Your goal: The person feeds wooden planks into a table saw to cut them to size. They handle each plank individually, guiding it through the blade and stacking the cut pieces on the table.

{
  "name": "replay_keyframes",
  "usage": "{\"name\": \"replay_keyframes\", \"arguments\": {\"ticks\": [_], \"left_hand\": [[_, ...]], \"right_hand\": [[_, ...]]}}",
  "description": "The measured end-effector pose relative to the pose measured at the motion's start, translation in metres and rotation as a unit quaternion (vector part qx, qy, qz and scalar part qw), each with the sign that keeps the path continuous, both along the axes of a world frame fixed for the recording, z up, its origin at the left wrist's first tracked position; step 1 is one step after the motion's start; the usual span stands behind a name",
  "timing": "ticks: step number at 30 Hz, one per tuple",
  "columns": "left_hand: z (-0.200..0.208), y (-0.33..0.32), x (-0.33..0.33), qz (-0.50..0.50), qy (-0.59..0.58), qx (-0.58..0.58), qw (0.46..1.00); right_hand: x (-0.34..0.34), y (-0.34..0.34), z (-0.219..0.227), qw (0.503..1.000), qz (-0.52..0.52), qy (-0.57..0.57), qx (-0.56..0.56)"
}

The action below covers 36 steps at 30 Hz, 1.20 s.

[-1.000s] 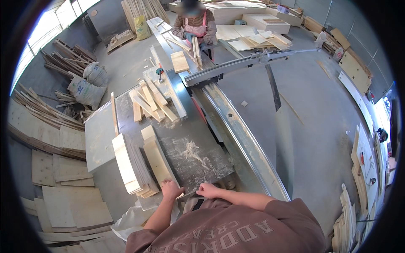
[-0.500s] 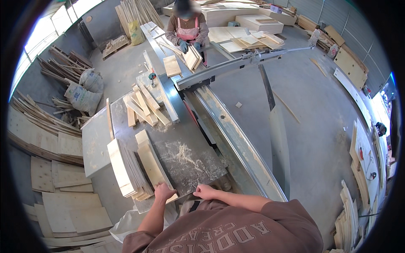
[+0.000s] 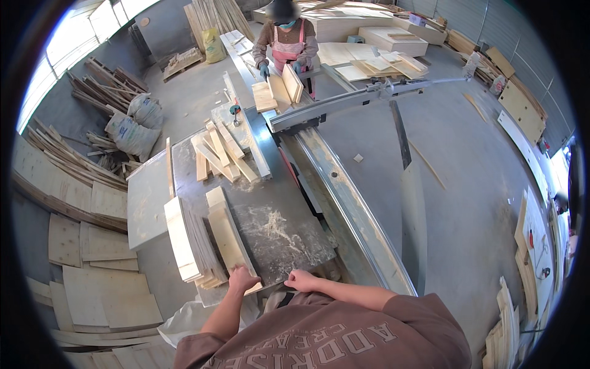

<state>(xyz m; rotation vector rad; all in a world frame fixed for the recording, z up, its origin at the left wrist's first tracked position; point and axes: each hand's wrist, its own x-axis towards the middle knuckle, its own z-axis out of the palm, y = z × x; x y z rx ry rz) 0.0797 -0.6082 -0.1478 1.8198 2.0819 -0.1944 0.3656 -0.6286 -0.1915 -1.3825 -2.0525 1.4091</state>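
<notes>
My left hand is closed over the near end of a long, narrow wooden board, which lies lengthwise on the saw table. Just left of that board stands a stack of thin plywood strips. My right hand is curled into a loose fist at the table's near edge, with nothing visible in it. Across the saw, a co-worker in a pink apron and gloves handles several wooden boards at the far end of the table.
Loose wood offcuts lie in a pile farther up the table. A metal fence crosses beyond the sliding rail on my right. Filled sacks and plywood sheets sit on the floor at left. Sawdust is scattered over the tabletop.
The co-worker's boards, earlier held together in a bunch, are now spread apart, and the co-worker stands more upright. The whole view has shifted slightly. My hands keep their places.
</notes>
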Motion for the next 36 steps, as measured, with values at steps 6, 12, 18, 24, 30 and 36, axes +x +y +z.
{"name": "replay_keyframes", "arguments": {"ticks": [6, 12, 18, 24, 30, 36], "left_hand": [[0.004, -0.003, 0.004, -0.011, 0.002, -0.008, 1.0], [0.003, -0.005, 0.002, -0.025, 0.029, -0.021, 0.999], [-0.004, -0.009, -0.004, -0.029, 0.037, 0.001, 0.999], [0.001, -0.011, -0.002, -0.031, 0.022, -0.01, 0.999], [0.002, -0.01, 0.001, -0.034, 0.022, -0.019, 0.999], [-0.014, -0.022, -0.022, -0.029, 0.038, 0.013, 0.999]], "right_hand": [[0.004, 0.003, -0.003, 1.0, -0.018, 0.015, -0.003], [0.004, 0.0, -0.005, 1.0, -0.02, 0.012, -0.003], [0.002, -0.001, -0.005, 0.999, -0.025, 0.023, -0.005], [0.006, 0.011, 0.009, 0.997, -0.016, 0.076, -0.022], [0.048, 0.129, 0.175, 0.869, -0.339, 0.356, 0.061], [0.071, 0.162, 0.337, 0.686, -0.188, -0.165, 0.683]]}}
